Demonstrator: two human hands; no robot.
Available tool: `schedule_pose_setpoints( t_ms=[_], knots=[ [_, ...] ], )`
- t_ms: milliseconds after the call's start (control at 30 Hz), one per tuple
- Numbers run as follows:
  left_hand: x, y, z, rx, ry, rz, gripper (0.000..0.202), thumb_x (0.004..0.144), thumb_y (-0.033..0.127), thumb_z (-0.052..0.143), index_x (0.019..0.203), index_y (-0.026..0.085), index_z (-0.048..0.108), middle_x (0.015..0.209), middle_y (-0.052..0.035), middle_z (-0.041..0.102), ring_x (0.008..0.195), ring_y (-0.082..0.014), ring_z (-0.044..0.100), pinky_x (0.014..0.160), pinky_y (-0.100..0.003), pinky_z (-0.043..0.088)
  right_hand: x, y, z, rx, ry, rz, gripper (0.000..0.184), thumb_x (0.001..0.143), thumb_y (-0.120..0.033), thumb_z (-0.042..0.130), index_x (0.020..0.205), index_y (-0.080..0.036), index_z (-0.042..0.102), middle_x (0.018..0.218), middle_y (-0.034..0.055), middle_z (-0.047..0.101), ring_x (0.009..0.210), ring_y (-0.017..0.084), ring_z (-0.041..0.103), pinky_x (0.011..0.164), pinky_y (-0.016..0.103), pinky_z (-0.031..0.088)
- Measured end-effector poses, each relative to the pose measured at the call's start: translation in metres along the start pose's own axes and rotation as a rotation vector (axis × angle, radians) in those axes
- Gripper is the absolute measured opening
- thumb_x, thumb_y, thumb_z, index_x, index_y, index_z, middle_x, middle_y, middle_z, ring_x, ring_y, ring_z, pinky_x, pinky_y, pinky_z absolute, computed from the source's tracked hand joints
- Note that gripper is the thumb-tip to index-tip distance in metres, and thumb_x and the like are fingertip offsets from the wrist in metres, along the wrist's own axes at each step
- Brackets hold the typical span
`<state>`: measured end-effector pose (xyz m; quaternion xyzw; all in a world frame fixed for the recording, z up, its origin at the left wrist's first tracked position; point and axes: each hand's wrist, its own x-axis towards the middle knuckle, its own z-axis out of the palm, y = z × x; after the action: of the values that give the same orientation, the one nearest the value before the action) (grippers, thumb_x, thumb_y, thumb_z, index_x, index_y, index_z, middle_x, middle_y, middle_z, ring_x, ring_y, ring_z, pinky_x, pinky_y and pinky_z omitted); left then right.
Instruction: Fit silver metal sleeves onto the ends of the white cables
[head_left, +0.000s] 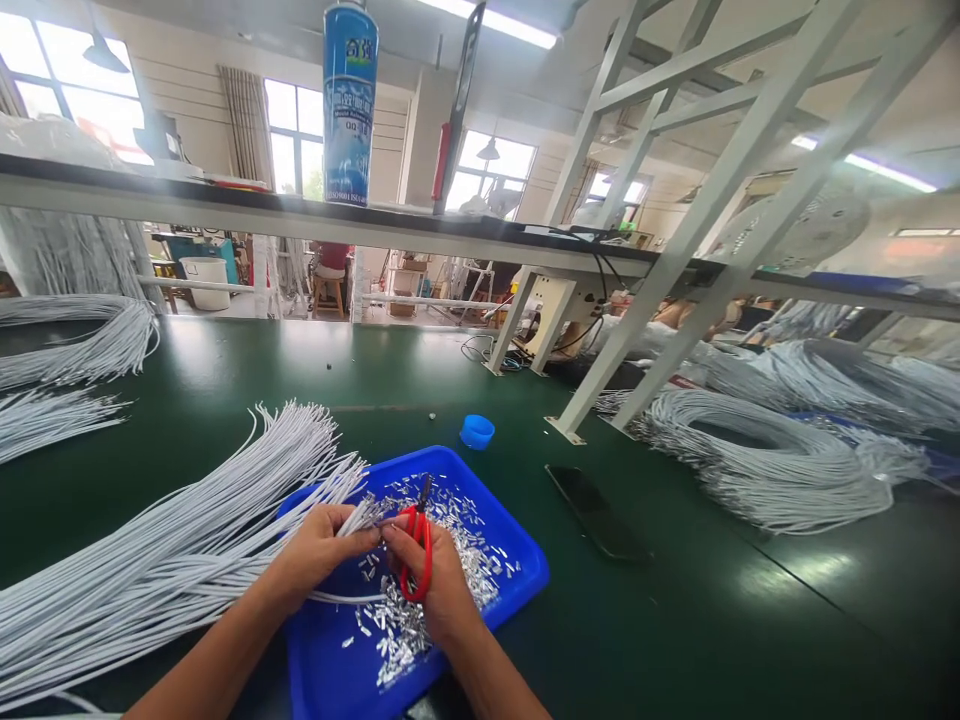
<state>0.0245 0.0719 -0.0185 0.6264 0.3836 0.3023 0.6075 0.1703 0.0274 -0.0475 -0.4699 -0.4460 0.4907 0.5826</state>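
Only partly visible: scissors in right hand.

Red-handled scissors, white cords, blue tray, green table, blue cap

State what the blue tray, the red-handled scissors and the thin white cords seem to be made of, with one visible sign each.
Blue rectangular tray: probably moulded plastic, glossy, even colour, rounded rim.
Red-handled scissors: loops look like shiny plastic; blades dark, likely metal.
Thin white cords: flexible, matt, bending in long curves; sheath or weave cannot be told.
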Motion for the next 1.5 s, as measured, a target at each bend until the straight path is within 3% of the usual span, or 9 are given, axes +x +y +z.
schedule_pose_setpoints(
  t_ms=[67, 133, 267, 400, 500, 667, 867, 1100, 1500],
  knots=[
    [0.001, -0.004, 0.002, 0.072, 0.075, -0.014, 0.033, 0.066, 0.044, 0.067, 0.058, 0.012, 0.059, 0.051, 0.004, 0.05, 0.053, -0.0112, 0.042, 0.053, -0.022, 0.031, -0.004, -0.002, 0.001, -0.187, 0.097, -0.221, 0.025, 0.069, -0.039, 0.065, 0.061, -0.016, 0.06, 0.056, -0.0001, 0.048, 0.056, 0.013, 0.041, 0.053, 0.024, 0.033],
    [0.001, -0.006, 0.003, 0.111, 0.12, -0.026, 0.035, 0.064, 0.045, 0.067, 0.054, 0.014, 0.055, 0.049, 0.0053, 0.044, 0.051, -0.0109, 0.039, 0.051, -0.022, 0.029, -0.005, -0.005, -0.003, -0.263, 0.161, -0.322, 0.026, 0.068, -0.038, 0.065, 0.055, -0.018, 0.056, 0.058, 0.001, 0.049, 0.061, 0.014, 0.043, 0.056, 0.026, 0.035],
    [-0.001, -0.001, 0.001, 0.118, 0.045, 0.02, 0.032, 0.068, 0.044, 0.064, 0.061, 0.014, 0.058, 0.057, 0.0037, 0.046, 0.057, -0.0118, 0.04, 0.055, -0.022, 0.03, 0.0, -0.012, -0.013, -0.119, 0.152, -0.096, 0.027, 0.078, -0.042, 0.056, 0.068, -0.017, 0.058, 0.054, -0.0021, 0.047, 0.051, 0.012, 0.042, 0.049, 0.024, 0.034],
    [-0.001, 0.004, -0.003, 0.173, -0.075, 0.072, 0.032, 0.072, 0.044, 0.061, 0.068, 0.013, 0.064, 0.065, 0.0015, 0.051, 0.061, -0.0128, 0.042, 0.058, -0.023, 0.032, 0.003, -0.012, -0.015, -0.092, 0.044, -0.083, 0.024, 0.071, -0.039, 0.065, 0.076, -0.015, 0.064, 0.061, -0.0012, 0.054, 0.055, 0.011, 0.045, 0.053, 0.023, 0.035],
    [0.0, 0.002, -0.003, 0.213, -0.04, 0.113, 0.03, 0.071, 0.042, 0.063, 0.066, 0.013, 0.065, 0.062, 0.0017, 0.051, 0.059, -0.0125, 0.042, 0.056, -0.022, 0.031, 0.001, -0.008, -0.011, -0.152, 0.058, -0.105, 0.022, 0.071, -0.036, 0.065, 0.067, -0.015, 0.063, 0.056, -0.0028, 0.05, 0.052, 0.009, 0.041, 0.052, 0.022, 0.033],
    [-0.001, 0.0, -0.001, 0.176, 0.039, 0.09, 0.025, 0.066, 0.037, 0.069, 0.061, 0.013, 0.063, 0.053, 0.0035, 0.049, 0.053, -0.0105, 0.042, 0.052, -0.021, 0.03, 0.0, -0.006, -0.008, -0.076, 0.065, 0.057, 0.033, 0.071, -0.046, 0.062, 0.062, -0.015, 0.054, 0.047, -0.0065, 0.038, 0.043, 0.007, 0.032, 0.043, 0.021, 0.026],
    [-0.002, 0.01, -0.002, -0.045, 0.133, -0.001, 0.029, 0.062, 0.039, 0.072, 0.073, 0.012, 0.068, 0.046, 0.0069, 0.042, 0.041, -0.0056, 0.033, 0.042, -0.019, 0.024, 0.0, -0.014, -0.028, -0.45, -0.095, -0.08, 0.028, 0.075, -0.045, 0.059, 0.075, -0.017, 0.06, 0.064, -0.0019, 0.049, 0.057, 0.011, 0.042, 0.052, 0.021, 0.031],
    [-0.001, 0.008, -0.002, -0.077, 0.163, -0.063, 0.034, 0.059, 0.04, 0.075, 0.074, 0.01, 0.068, 0.044, 0.0076, 0.039, 0.039, -0.0041, 0.028, 0.04, -0.019, 0.018, -0.004, -0.012, -0.029, -0.776, -0.189, -0.058, 0.037, 0.075, -0.046, 0.056, 0.054, -0.017, 0.05, 0.053, -0.0037, 0.043, 0.053, 0.01, 0.039, 0.049, 0.021, 0.025],
    [-0.002, 0.008, -0.002, 0.366, 0.202, 0.275, 0.023, 0.071, 0.037, 0.065, 0.066, 0.015, 0.068, 0.061, 0.0015, 0.048, 0.059, -0.0129, 0.044, 0.055, -0.023, 0.034, -0.006, -0.009, -0.029, -0.813, -0.149, -0.071, 0.048, 0.076, -0.044, 0.055, 0.045, -0.018, 0.03, 0.046, -0.0052, 0.03, 0.046, 0.008, 0.028, 0.045, 0.023, 0.016]
  ],
)
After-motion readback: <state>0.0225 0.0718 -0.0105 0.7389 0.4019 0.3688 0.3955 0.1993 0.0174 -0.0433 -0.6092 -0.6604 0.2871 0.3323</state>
